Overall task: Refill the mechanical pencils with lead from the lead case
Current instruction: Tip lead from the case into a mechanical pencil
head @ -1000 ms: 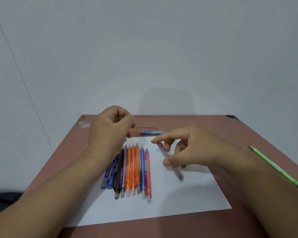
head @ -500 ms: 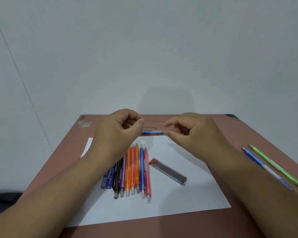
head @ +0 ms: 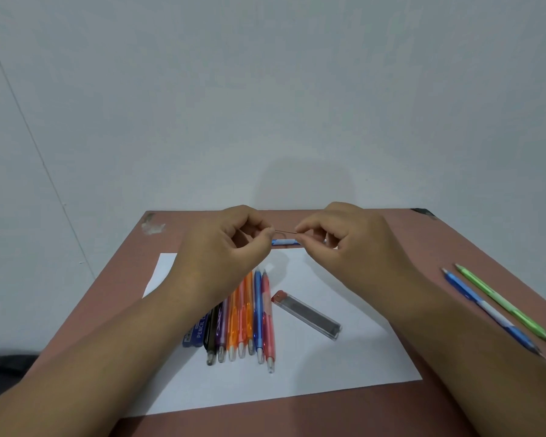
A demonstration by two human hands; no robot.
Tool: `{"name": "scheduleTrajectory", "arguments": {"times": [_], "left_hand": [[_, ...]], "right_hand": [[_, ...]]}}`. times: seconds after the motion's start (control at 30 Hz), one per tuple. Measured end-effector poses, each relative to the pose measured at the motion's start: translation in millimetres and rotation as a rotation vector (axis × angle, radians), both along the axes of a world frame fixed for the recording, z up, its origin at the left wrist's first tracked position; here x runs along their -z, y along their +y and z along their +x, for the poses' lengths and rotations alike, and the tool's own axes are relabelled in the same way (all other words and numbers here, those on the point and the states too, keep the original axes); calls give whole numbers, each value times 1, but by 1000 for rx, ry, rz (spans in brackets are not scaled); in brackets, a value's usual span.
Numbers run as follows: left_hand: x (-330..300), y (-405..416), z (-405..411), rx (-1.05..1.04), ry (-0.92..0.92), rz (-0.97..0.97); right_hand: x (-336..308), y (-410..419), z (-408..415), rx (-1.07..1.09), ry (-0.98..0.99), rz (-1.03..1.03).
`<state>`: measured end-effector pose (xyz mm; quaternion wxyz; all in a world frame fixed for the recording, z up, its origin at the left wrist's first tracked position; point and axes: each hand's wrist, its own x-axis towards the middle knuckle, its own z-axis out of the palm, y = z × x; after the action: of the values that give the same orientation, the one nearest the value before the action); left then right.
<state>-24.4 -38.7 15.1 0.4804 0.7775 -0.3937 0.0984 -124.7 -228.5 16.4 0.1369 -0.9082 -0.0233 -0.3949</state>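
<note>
A thin dark lead [head: 286,232] is stretched between my two hands above the far side of the table. My left hand [head: 227,247] pinches one end and my right hand [head: 341,244] pinches the other. Just behind the lead a blue-and-white mechanical pencil [head: 286,242] lies on the table. The clear lead case [head: 308,315] with a red cap lies on the white paper [head: 344,373]. A row of several mechanical pencils [head: 249,320] lies left of it, partly under my left wrist.
A blue pencil-lead box [head: 197,332] lies beside the row, half hidden by my left arm. A blue pencil [head: 492,313] and a green pencil [head: 505,302] lie on the brown table [head: 423,411] at the right. A grey wall stands behind.
My right hand put the lead case down on the paper and rose to meet my left hand. A lead now spans the two hands.
</note>
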Motion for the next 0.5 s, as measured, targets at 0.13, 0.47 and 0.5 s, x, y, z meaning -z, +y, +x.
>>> {"name": "scheduleTrajectory", "arguments": {"times": [0.13, 0.47, 0.5], "left_hand": [[2, -1, 1, -3, -13, 5], [4, 0, 7, -12, 13, 65], [4, 0, 8, -21, 12, 113]], "right_hand": [[0, 0, 1, 0, 16, -12], [1, -11, 2, 52, 37, 38], [1, -12, 2, 54, 36, 41]]}}
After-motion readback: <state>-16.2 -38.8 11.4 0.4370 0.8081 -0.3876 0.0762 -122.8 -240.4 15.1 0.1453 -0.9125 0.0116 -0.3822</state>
